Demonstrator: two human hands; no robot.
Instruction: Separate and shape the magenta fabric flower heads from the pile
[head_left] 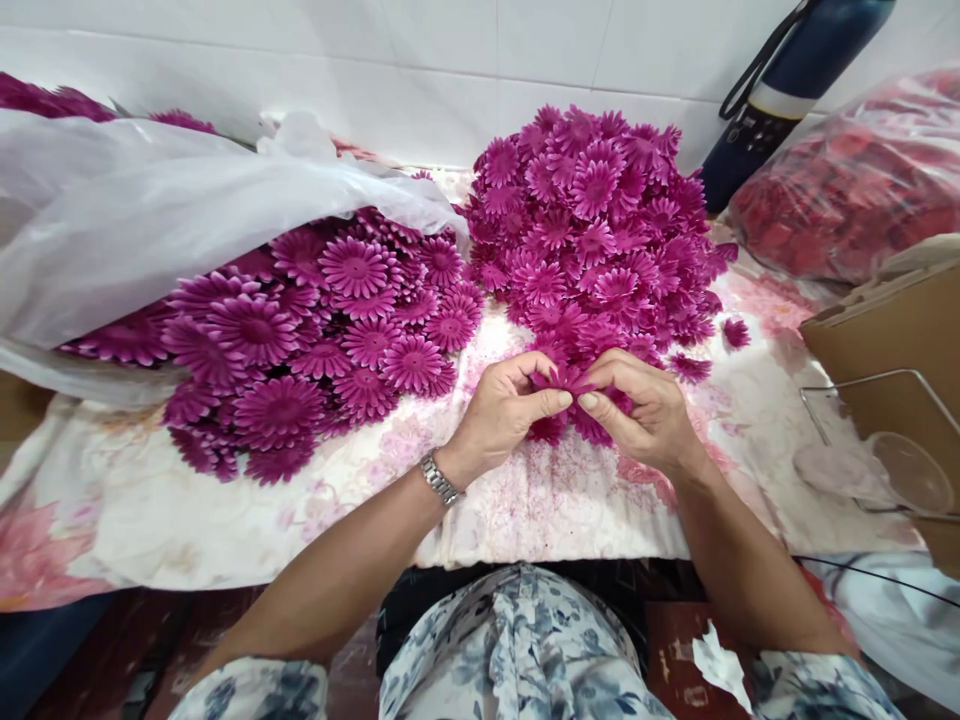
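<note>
Left hand: the left hand (504,405) sits near the middle of the table, fingers curled and thumb pressed forward, pinching one side of a purple fabric flower (566,385); a metal watch (439,480) circles its wrist.
Right hand: the right hand (646,405) meets it from the right, thumb and forefinger gripping the other side of the same flower, the other fingers bent beneath.
Flower held: it is between both hands, just above the floral tablecloth (525,500) at the near edge of the stacked pile, its petals partly hidden by the fingers.
Stacked pile: a tall heap of purple flowers (592,215) rises just beyond the hands, reaching toward the white tiled wall.
Loose spread: more purple flowers (315,340) lie to the left, spilling from under a white plastic bag (172,215).
Far right: a clear bag of red petals (847,190) leans by a dark blue bottle (780,90).
Near right: a cardboard box (892,330) stands beside a wire stand (870,385).
Cloth: purple dust specks the tablecloth below the hands.
</note>
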